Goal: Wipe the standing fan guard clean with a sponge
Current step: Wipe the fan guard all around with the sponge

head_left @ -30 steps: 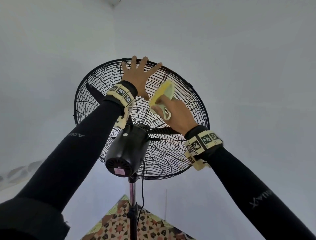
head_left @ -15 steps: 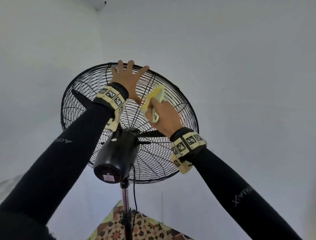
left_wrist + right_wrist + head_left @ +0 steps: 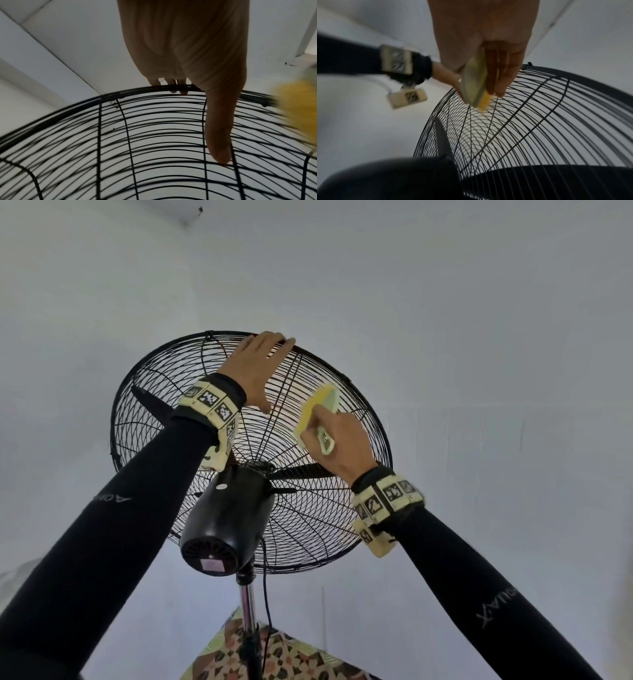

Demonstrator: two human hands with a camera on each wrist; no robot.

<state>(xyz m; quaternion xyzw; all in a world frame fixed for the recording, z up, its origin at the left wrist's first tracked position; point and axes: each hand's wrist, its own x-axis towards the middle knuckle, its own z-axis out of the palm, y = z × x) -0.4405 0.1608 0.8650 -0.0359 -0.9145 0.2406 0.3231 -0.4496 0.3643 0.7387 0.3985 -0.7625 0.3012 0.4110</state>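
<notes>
The black wire fan guard [image 3: 308, 508] is seen from behind and below. My left hand [image 3: 263, 361] holds its top rim; in the left wrist view the fingers [image 3: 171, 86] curl over the rim and the thumb [image 3: 219, 128] lies along the wires. My right hand [image 3: 337, 443] grips a yellow-and-green sponge [image 3: 317, 410] and presses its yellow face on the guard's upper right wires. The right wrist view shows the sponge [image 3: 475, 83] pinched between thumb and fingers, its edge touching the guard [image 3: 539, 121]. At the right edge of the left wrist view, the sponge [image 3: 298, 115] is a blur.
The black motor housing [image 3: 227, 522] juts toward me below the left forearm. A chrome pole [image 3: 247, 607] and a black cord [image 3: 266, 594] drop to a patterned floor [image 3: 291, 659]. A dark blade [image 3: 301, 472] shows through the wires. White walls stand close behind.
My left hand, earlier spread flat on the guard, now curls over the top rim. My right hand has carried the sponge rightward and outward across the wires.
</notes>
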